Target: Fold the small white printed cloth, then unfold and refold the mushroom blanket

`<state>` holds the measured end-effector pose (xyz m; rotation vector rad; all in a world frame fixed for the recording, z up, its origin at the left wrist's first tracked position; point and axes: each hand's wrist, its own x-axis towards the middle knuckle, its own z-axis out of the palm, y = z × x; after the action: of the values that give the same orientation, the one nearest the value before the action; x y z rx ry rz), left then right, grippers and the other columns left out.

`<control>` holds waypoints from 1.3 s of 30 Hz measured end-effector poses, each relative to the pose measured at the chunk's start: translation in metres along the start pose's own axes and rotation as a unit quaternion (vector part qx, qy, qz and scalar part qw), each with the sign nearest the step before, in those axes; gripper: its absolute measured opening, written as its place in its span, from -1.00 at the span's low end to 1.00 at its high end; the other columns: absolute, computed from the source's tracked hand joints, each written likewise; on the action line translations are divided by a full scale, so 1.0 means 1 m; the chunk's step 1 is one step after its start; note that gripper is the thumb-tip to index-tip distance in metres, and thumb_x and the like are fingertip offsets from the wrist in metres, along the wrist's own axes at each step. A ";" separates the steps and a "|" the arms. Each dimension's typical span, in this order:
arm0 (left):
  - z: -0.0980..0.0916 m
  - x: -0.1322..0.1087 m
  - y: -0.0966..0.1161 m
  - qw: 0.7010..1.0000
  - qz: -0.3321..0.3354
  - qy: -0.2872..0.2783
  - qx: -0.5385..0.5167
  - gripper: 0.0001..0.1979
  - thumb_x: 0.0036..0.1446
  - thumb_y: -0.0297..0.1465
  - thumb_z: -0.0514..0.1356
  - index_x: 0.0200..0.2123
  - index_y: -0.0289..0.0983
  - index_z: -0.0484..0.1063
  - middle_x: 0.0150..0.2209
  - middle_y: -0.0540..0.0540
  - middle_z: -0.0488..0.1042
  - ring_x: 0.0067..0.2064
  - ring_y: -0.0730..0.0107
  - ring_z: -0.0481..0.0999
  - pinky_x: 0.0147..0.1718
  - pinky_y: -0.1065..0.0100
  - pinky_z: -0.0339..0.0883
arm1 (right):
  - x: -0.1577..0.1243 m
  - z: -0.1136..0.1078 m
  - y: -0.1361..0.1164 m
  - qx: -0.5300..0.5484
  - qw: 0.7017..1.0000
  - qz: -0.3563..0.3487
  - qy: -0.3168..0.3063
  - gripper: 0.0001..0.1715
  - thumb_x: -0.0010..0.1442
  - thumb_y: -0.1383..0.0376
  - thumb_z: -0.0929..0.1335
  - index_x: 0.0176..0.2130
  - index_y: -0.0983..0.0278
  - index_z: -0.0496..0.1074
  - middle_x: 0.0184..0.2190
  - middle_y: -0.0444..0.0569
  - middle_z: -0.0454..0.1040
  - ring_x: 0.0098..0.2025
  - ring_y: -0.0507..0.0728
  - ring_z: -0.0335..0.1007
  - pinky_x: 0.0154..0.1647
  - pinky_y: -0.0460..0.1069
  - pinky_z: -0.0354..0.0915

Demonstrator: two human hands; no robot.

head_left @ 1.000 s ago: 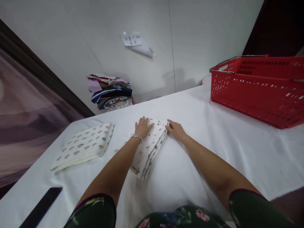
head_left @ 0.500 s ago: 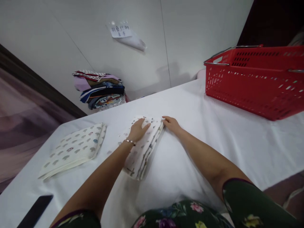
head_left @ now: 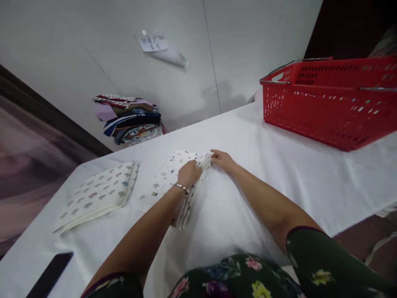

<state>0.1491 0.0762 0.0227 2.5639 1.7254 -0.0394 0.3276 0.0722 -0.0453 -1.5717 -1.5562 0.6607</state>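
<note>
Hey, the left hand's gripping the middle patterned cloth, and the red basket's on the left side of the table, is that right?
Not quite: the red basket is on the right side of the table, as the head view shows. The left hand is gripping the middle patterned cloth.

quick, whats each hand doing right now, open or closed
Left hand: closed on the folded white cloth with small printed motifs.
Right hand: at the cloth's far right corner; whether it grips cannot be told.
</note>
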 end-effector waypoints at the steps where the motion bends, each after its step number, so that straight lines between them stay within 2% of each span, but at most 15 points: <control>1: -0.001 0.000 -0.002 1.000 -0.008 -0.004 -0.010 -0.76 0.10 -0.25 0.00 -0.24 -0.21 0.35 -0.21 -0.12 0.47 -0.19 0.22 0.46 -0.31 0.31 0.27 | -0.002 -0.002 -0.003 -0.035 0.999 -0.012 -0.012 -0.36 0.01 0.32 0.33 0.11 0.21 0.26 -0.13 -0.08 0.48 -0.11 0.10 0.35 -0.03 0.00 0.21; 5: -0.002 -0.003 -0.005 1.000 -0.017 0.001 -0.026 -0.75 0.09 -0.22 0.00 -0.26 -0.19 0.36 -0.23 -0.10 0.49 -0.21 0.22 0.47 -0.33 0.30 0.26 | -0.008 -0.007 -0.016 -0.134 0.989 -0.058 -0.038 -0.34 -0.02 0.24 0.36 0.10 0.21 0.26 -0.17 -0.04 0.49 -0.11 0.17 0.33 -0.09 0.01 0.18; 11: 0.004 -0.004 -0.001 0.999 -0.021 0.014 -0.031 -0.74 0.08 -0.21 0.02 -0.21 -0.18 0.35 -0.18 -0.11 0.47 -0.19 0.22 0.46 -0.33 0.31 0.25 | -0.011 -0.001 -0.026 -0.159 0.984 -0.072 -0.030 -0.66 0.02 0.35 0.29 -0.14 0.18 0.40 -0.30 -0.11 0.49 -0.24 0.12 0.33 -0.27 -0.07 0.15; 13: 0.005 -0.004 -0.001 0.999 -0.018 0.019 -0.032 -0.73 0.08 -0.22 0.02 -0.20 -0.19 0.35 -0.17 -0.11 0.46 -0.18 0.22 0.46 -0.33 0.31 0.25 | -0.009 0.001 -0.024 -0.153 0.986 -0.054 -0.025 -0.65 0.03 0.37 0.28 -0.13 0.17 0.39 -0.30 -0.12 0.50 -0.26 0.10 0.33 -0.28 -0.08 0.15; 17: 0.002 -0.006 -0.002 0.999 -0.027 0.015 -0.039 -0.75 0.09 -0.23 0.01 -0.22 -0.19 0.35 -0.19 -0.11 0.47 -0.20 0.23 0.46 -0.33 0.32 0.25 | -0.004 -0.002 -0.017 -0.153 0.988 0.004 -0.012 -0.50 0.04 0.37 0.28 0.02 0.19 0.31 -0.24 -0.10 0.50 -0.20 0.10 0.33 -0.23 -0.07 0.16; 19: 0.001 -0.006 -0.002 0.998 -0.033 0.014 -0.045 -0.76 0.10 -0.23 0.01 -0.23 -0.19 0.35 -0.21 -0.10 0.48 -0.20 0.24 0.46 -0.33 0.33 0.24 | -0.003 -0.006 -0.015 -0.166 0.986 0.022 0.001 -0.53 0.05 0.37 0.27 0.00 0.25 0.33 -0.23 -0.03 0.49 -0.17 0.13 0.31 -0.22 -0.04 0.16; 21: 0.001 -0.006 -0.003 0.998 -0.035 0.015 -0.052 -0.77 0.09 -0.25 0.01 -0.24 -0.18 0.36 -0.22 -0.08 0.48 -0.21 0.25 0.46 -0.34 0.33 0.24 | -0.004 -0.010 -0.015 -0.178 0.984 0.026 0.004 -0.65 0.06 0.38 0.25 -0.12 0.28 0.42 -0.26 0.01 0.49 -0.20 0.15 0.31 -0.23 -0.02 0.16; 23: 0.002 -0.005 -0.006 0.997 -0.038 0.019 -0.059 -0.78 0.09 -0.26 0.01 -0.26 -0.18 0.36 -0.24 -0.07 0.49 -0.22 0.26 0.46 -0.36 0.34 0.23 | -0.005 -0.012 -0.016 -0.186 0.983 0.011 -0.008 -0.73 0.06 0.38 0.25 -0.25 0.26 0.48 -0.30 -0.02 0.49 -0.24 0.13 0.31 -0.25 -0.04 0.15; 25: 0.003 -0.004 -0.009 0.996 -0.042 0.023 -0.069 -0.79 0.08 -0.26 0.01 -0.27 -0.17 0.36 -0.27 -0.06 0.49 -0.25 0.27 0.46 -0.38 0.35 0.21 | -0.007 -0.012 -0.019 -0.187 0.982 -0.018 -0.030 -0.73 0.04 0.38 0.28 -0.27 0.20 0.50 -0.32 -0.08 0.49 -0.25 0.10 0.31 -0.23 -0.06 0.14; 30: 0.004 -0.003 -0.012 0.994 -0.054 0.017 -0.096 -0.78 0.08 -0.25 0.01 -0.25 -0.17 0.36 -0.33 -0.04 0.49 -0.28 0.29 0.46 -0.40 0.36 0.20 | -0.012 -0.006 -0.025 -0.250 0.956 -0.123 -0.088 -0.60 0.10 0.37 0.27 -0.08 0.07 0.46 -0.30 -0.06 0.46 -0.19 0.13 0.26 -0.18 -0.04 0.10; 34: 0.005 -0.005 -0.006 0.995 -0.047 0.017 -0.088 -0.75 0.07 -0.24 0.05 -0.20 -0.18 0.37 -0.23 -0.07 0.49 -0.20 0.29 0.45 -0.33 0.37 0.23 | -0.014 -0.003 -0.030 -0.314 0.934 -0.149 -0.079 -0.71 0.15 0.27 0.29 -0.12 0.09 0.49 -0.24 0.01 0.40 -0.13 0.19 0.18 -0.17 0.01 0.05; 37: 0.005 -0.005 -0.002 0.995 -0.010 0.019 -0.100 -0.66 0.07 -0.12 0.05 -0.19 -0.20 0.38 -0.17 -0.10 0.47 -0.17 0.29 0.45 -0.29 0.37 0.24 | -0.015 -0.002 -0.033 -0.333 0.928 -0.154 -0.063 -0.77 0.16 0.27 0.29 -0.19 0.15 0.51 -0.23 0.04 0.39 -0.12 0.20 0.15 -0.20 0.03 0.03; 39: 0.002 -0.004 -0.008 0.992 0.002 0.014 -0.125 -0.58 0.09 -0.03 -0.01 -0.20 -0.21 0.39 -0.19 -0.08 0.48 -0.20 0.32 0.45 -0.29 0.38 0.25 | -0.016 -0.001 -0.034 -0.336 0.926 -0.161 -0.062 -0.78 0.18 0.29 0.28 -0.22 0.19 0.50 -0.24 0.04 0.39 -0.14 0.19 0.15 -0.22 0.02 0.02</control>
<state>0.1399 0.0760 0.0208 2.3976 1.6176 0.2013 0.3080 0.0537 -0.0189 -1.6971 -2.2281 0.0247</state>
